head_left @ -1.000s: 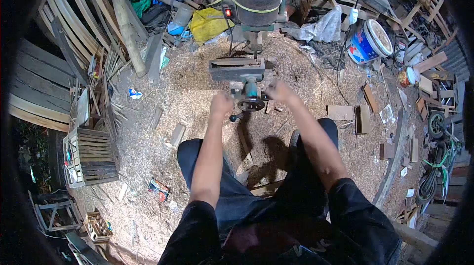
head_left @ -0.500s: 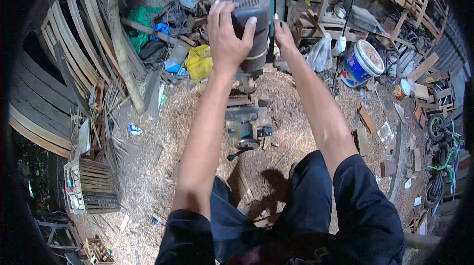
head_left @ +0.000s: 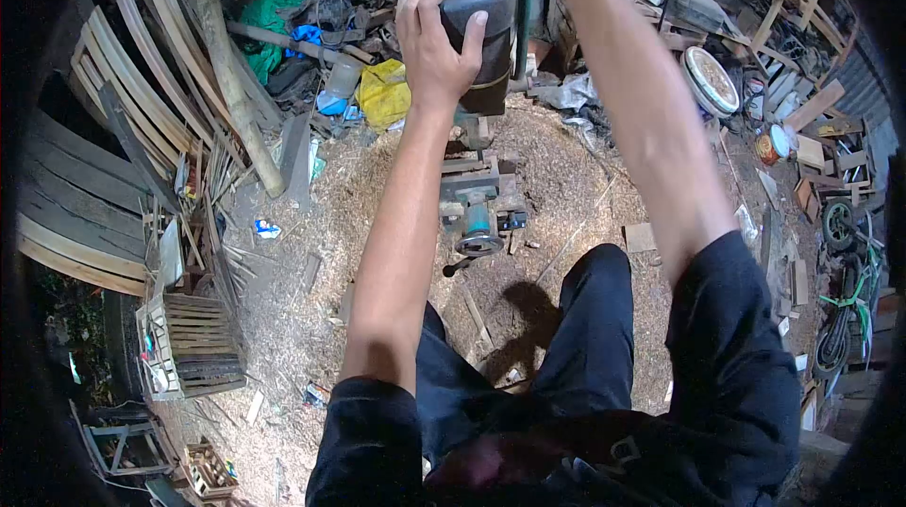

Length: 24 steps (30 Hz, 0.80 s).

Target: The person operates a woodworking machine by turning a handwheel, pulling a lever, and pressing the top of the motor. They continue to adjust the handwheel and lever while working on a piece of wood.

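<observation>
My left hand (head_left: 441, 49) is pressed around the near left side of a dark, rounded motor housing (head_left: 491, 11) with a perforated top. Its fingers curl over the upper edge, and the thumb lies spread on the front face. My right forearm (head_left: 651, 110) reaches up past the top edge of the view, so the right hand is out of sight. Beside the housing stands a dark upright post (head_left: 523, 11). Below is a greenish metal machine base (head_left: 472, 186) with a round handwheel (head_left: 478, 245) and a crank handle (head_left: 460, 267).
Wood shavings (head_left: 377, 210) cover the floor. Curved wooden pieces (head_left: 127, 82) and a pole (head_left: 226, 73) lean at left, near a slatted crate (head_left: 193, 346). A yellow bag (head_left: 384, 94) lies behind; a bucket (head_left: 710, 82) and a small green bike (head_left: 845, 304) are at right.
My right hand has moved up and out of view, away from beside the post. My left hand stays on the housing, and the view has shifted slightly.
</observation>
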Each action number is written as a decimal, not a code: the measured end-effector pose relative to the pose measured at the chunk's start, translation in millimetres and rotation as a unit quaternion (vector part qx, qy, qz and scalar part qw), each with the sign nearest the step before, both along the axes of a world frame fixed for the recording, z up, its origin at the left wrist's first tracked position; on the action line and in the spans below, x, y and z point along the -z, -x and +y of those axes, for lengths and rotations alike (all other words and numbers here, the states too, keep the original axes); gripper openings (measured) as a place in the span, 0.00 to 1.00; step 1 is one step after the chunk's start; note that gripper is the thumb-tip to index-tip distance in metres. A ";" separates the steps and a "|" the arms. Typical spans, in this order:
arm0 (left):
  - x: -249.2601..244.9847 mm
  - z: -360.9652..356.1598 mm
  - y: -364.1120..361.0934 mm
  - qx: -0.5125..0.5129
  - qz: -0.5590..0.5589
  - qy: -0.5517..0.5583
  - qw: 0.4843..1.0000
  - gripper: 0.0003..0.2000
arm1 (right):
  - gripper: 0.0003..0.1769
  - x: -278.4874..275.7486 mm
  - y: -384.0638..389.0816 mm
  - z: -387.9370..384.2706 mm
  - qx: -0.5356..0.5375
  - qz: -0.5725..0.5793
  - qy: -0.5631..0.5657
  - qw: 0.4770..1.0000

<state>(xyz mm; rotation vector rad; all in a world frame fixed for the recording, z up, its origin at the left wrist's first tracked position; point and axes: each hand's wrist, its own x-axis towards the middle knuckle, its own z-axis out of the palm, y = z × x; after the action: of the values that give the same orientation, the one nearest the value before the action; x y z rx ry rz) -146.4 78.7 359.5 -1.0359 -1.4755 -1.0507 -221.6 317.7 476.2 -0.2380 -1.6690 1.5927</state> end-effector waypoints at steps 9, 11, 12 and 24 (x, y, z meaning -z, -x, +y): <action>14.2 -1.8 -9.0 -0.009 -0.036 -0.002 0.999 0.22 | 0.22 38.5 -104.3 -60.3 -0.035 0.122 -0.022 0.992; 15.9 -2.9 -14.8 -0.015 -0.049 -0.004 0.999 0.22 | 0.22 45.2 -126.4 -75.8 -0.035 0.135 -0.013 0.990; 16.2 -3.4 -17.5 -0.021 -0.060 0.001 0.998 0.22 | 0.22 52.3 -130.2 -77.1 -0.053 0.142 0.006 0.988; 24.8 -32.6 -60.1 -0.029 -0.201 0.154 0.967 0.40 | 0.26 84.7 -162.6 -88.5 -0.045 0.130 -0.032 0.990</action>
<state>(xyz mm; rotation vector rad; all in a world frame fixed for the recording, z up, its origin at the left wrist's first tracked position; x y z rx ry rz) -86.3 46.1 334.7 -1.0234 -2.0370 -1.0507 -59.0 229.2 391.5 0.0754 -1.5422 1.5590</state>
